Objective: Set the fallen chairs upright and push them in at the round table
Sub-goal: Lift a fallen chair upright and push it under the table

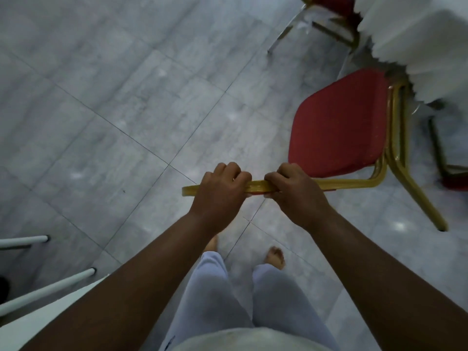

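At the far left, white tubular legs (45, 292) of some other piece of furniture poke into view, no part of the job as far as I can judge. Moving right, the left hand (220, 191) is clenched around the gold top rail (255, 186) of a red-seated chair (339, 127), and just beside it the right hand (295, 190) is wrapped around the same rail. The chair stands upright, one rear leg (420, 198) planted on the grey tiled floor (114, 97), its seat front meeting the hanging white tablecloth (415, 41) of the round table. So this chair looks righted and nearly pushed in; a short shove remains. Further up right, a second red chair (331, 11) sits by the cloth, probably upright, though too little shows to be sure. At the right edge another red-and-gold piece (453, 181) is only partly visible.
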The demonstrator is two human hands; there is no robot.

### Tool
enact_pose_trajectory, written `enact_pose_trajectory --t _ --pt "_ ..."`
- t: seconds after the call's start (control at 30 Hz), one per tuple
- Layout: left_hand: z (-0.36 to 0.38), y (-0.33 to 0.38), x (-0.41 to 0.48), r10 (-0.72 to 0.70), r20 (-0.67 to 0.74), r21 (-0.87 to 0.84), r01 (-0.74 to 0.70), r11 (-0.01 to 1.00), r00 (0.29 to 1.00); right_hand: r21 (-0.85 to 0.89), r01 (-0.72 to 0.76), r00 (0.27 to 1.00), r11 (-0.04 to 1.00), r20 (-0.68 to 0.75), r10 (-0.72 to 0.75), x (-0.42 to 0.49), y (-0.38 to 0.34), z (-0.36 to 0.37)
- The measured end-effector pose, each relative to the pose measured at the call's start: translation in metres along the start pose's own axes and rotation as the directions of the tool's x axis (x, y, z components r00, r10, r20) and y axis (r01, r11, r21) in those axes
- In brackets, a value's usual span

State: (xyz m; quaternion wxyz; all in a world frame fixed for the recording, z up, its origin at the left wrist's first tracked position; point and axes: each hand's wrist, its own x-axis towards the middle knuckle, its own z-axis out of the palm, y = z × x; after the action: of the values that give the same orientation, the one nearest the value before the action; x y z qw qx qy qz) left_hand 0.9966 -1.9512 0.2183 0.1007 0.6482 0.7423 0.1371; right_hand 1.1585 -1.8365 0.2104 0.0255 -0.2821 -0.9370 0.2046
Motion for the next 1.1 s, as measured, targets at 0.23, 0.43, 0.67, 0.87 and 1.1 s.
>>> enact_pose_trajectory --t 0.23,0.43,0.67,0.87,1.1 --pt "-0.043 0.027 0.006 -0.120 -0.108 -0.134 0.105 0.985 0.987 0.159 -0.104 0.975 0.982 -0.177 0.132 -0.065 0.050 -0.094" --pt "-0.060 0.066 0.042 0.093 -0.036 -0.053 -0.095 0.994 0.995 0.208 -0.206 0.937 0.956 -0.241 0.254 -0.124 0.082 -0.136" --pt "-0.068 0.149 0.073 0.277 -0.059 -0.020 -0.278 0.960 0.959 0.066 -0.345 0.901 0.936 -0.257 0.350 -0.178 0.100 -0.184" --pt "-0.054 0.236 0.080 0.333 -0.074 -0.040 -0.336 0.941 0.940 -0.086 -0.342 0.892 0.936 -0.342 0.294 -0.206 0.083 -0.210" --pt "-0.031 0.253 0.077 0.280 -0.035 -0.216 -0.281 0.935 0.959 -0.101 -0.436 0.843 0.894 -0.394 0.366 -0.287 0.131 -0.231"
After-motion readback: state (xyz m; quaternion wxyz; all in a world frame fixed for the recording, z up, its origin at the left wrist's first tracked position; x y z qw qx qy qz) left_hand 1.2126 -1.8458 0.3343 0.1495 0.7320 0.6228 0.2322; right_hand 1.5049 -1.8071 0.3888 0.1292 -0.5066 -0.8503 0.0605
